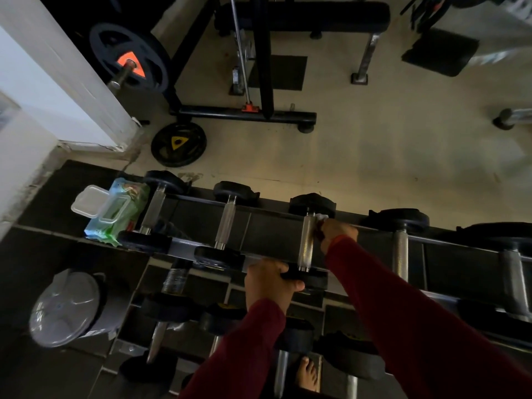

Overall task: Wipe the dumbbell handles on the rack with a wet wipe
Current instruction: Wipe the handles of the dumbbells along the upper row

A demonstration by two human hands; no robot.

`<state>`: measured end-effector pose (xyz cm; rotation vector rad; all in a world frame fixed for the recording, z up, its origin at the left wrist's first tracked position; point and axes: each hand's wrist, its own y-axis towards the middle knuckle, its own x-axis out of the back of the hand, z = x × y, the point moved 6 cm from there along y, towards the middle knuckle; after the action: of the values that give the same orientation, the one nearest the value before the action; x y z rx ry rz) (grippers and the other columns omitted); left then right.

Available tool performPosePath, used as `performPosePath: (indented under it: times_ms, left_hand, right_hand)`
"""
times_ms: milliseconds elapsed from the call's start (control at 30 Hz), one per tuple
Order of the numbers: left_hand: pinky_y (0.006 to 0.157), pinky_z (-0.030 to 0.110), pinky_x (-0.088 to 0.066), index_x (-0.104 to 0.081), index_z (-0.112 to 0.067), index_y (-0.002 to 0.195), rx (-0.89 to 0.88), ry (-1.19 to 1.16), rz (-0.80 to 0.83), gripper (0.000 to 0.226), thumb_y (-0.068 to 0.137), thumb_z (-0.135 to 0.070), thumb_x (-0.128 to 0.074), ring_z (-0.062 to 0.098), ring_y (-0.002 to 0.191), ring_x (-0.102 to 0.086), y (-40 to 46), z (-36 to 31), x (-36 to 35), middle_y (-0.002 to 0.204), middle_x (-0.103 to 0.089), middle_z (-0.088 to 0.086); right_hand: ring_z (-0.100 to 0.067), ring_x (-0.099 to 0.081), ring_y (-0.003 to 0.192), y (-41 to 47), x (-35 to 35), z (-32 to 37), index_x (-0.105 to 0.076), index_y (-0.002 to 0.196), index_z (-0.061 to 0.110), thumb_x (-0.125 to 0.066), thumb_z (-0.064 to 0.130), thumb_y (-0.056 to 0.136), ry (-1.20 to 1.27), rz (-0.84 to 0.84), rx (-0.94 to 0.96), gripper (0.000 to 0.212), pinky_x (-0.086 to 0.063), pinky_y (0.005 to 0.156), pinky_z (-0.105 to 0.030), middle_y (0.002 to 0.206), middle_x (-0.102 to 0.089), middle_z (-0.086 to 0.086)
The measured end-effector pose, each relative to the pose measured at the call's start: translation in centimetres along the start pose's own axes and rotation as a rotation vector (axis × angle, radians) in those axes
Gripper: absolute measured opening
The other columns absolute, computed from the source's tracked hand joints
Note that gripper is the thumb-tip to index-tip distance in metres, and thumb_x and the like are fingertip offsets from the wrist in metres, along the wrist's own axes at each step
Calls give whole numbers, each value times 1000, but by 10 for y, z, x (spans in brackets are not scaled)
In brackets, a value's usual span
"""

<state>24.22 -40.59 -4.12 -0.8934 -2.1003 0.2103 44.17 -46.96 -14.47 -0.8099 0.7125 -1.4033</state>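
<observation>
Your dumbbell (307,240) lies across the top tier of the rack (267,237), 3rd from the left in that row. Its knurled steel handle (307,243) runs near to far, one black head toward you, the other toward the floor beyond. Your left hand (269,280) grips the near head, fingers curled over its edge. Your right hand (336,234) sits against the right side of the handle near the far head, clenched round the wet wipe (321,217), of which only a small white corner shows. The fingers there are too dark to make out. The wipes pack (115,214) lies at the rack's left end, lid open. Lower tiers are dim and partly hidden behind your red sleeves.
</observation>
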Motion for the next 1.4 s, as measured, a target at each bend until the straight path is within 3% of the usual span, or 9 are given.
performPosePath:
  times_ms: [133,300,467,667,767,933,1067,1200,1400]
  left_hand:
    - [86,23,-56,-75,-24,93,-14,4,-10,30,68,-23,-91,-1,81,-65,-1,-2,1,92,-74,-9]
    - [88,24,-56,-75,-17,106,4,3,-45,47,63,-26,-94,7,88,-68,0,1,3,101,-74,-3]
    - [88,26,-55,-75,-16,108,34,-3,-48,50,63,-26,-95,10,90,-67,1,3,3,104,-73,-2]
    - [84,22,-53,-76,-19,99,36,5,-38,39,65,-25,-94,5,82,-64,1,3,2,96,-73,-6]
    - [85,25,-57,-76,-22,96,37,3,-36,38,63,-27,-94,3,82,-66,0,2,2,93,-73,-8]
    - [83,24,-57,-77,-22,93,27,39,-46,40,59,-33,-95,5,80,-67,2,3,3,89,-73,-7]
    - [82,28,-59,-77,-23,86,21,55,-41,33,60,-32,-95,5,78,-67,2,2,3,85,-73,-7]
    - [83,27,-57,-78,-22,88,10,65,-31,33,61,-32,-95,7,80,-67,3,1,4,86,-73,-7]
    - [85,26,-57,-76,-25,88,6,66,-12,30,64,-31,-93,3,80,-66,0,1,3,87,-73,-9]
  right_hand:
    - [-14,-69,76,-24,14,7,-69,94,12,-77,20,85,-71,-118,122,15,-55,62,-27,86,-72,-4]
    - [-6,-68,71,-61,12,27,-68,69,28,-82,26,80,-365,-196,640,18,-60,81,-35,77,-73,7]
    - [-10,-68,68,-75,0,36,-77,88,24,-70,18,89,-715,-168,1029,10,-59,82,-36,78,-75,5]
    - [-17,-70,79,-87,-3,31,-74,106,14,-60,9,96,-930,-76,1235,19,-60,81,-35,93,-74,-7]
    - [-19,-64,106,-81,-4,21,-68,120,23,-56,15,98,-1058,41,1226,27,-54,97,-39,119,-66,-4]
    - [-11,-64,93,-84,-2,17,-58,96,40,-44,58,92,-1064,47,1229,23,-59,82,-45,105,-60,11]
    - [-22,-60,95,-90,-12,19,-55,112,22,-47,31,102,-1039,47,1172,15,-57,80,-48,115,-54,-6]
    - [-20,-60,90,-101,-24,21,-43,107,22,-41,40,104,-1052,-1,1169,19,-60,76,-44,114,-48,-3]
    - [-29,-58,99,-92,-17,20,-52,119,18,-52,25,100,-1026,-9,1106,20,-56,82,-49,118,-52,-11]
